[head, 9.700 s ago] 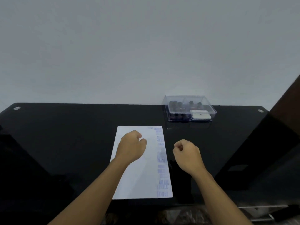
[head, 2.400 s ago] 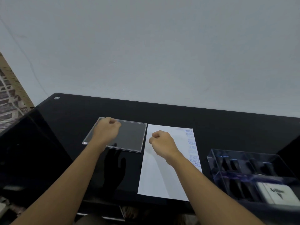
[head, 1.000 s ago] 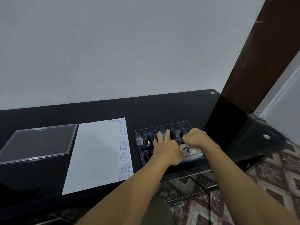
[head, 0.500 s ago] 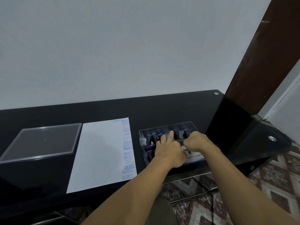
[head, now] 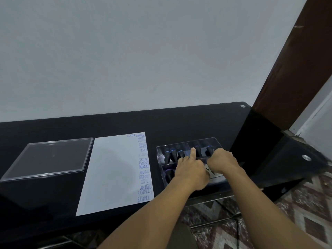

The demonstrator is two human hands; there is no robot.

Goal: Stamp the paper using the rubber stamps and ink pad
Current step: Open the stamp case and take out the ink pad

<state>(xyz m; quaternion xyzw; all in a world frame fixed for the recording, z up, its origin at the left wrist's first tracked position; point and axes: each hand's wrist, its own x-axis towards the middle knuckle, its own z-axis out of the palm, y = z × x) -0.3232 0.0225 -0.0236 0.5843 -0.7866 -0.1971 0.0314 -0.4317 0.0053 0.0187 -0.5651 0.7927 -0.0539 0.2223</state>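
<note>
We are hovering over the stamp box [head: 216,143], at 3 o'clock from the paper [head: 111,169], to choose one: left hand [head: 192,170] keeping fingers straight, right hand [head: 221,161] curling, grip unclear.

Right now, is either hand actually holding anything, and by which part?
It cannot be told for sure. The right hand curls over the stamps in the clear box, its grip hidden. The left hand, fingers straight, grips nothing.

left hand [head: 190,172] and right hand [head: 221,162] over clear stamp box [head: 179,145] beside paper [head: 111,168]
</note>
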